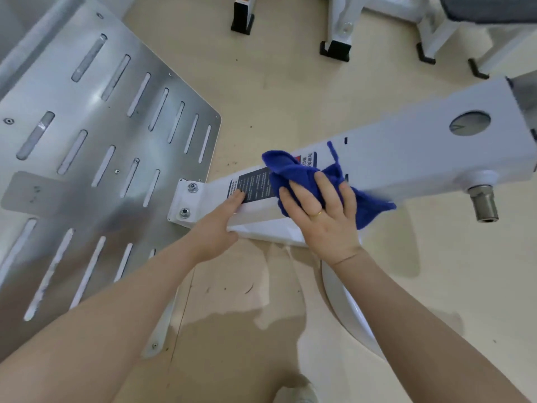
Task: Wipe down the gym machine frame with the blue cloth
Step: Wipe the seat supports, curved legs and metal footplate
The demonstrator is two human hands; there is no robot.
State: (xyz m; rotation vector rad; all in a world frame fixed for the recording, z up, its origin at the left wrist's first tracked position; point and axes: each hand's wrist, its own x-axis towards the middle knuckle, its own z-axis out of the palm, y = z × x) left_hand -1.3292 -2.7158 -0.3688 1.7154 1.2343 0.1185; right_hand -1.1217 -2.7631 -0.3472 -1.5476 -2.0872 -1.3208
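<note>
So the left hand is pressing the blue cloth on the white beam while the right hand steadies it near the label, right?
Wrong hands. In the head view the right hand presses the blue cloth on the white beam, while the left hand steadies it near the label.

The blue cloth [302, 175] lies bunched on the white frame beam [406, 158], pressed flat under the right hand [322, 213]; one corner trails off the beam's near edge, just right of that hand, with a dark label [255, 184] partly covered, by the left hand [218, 225]
</note>
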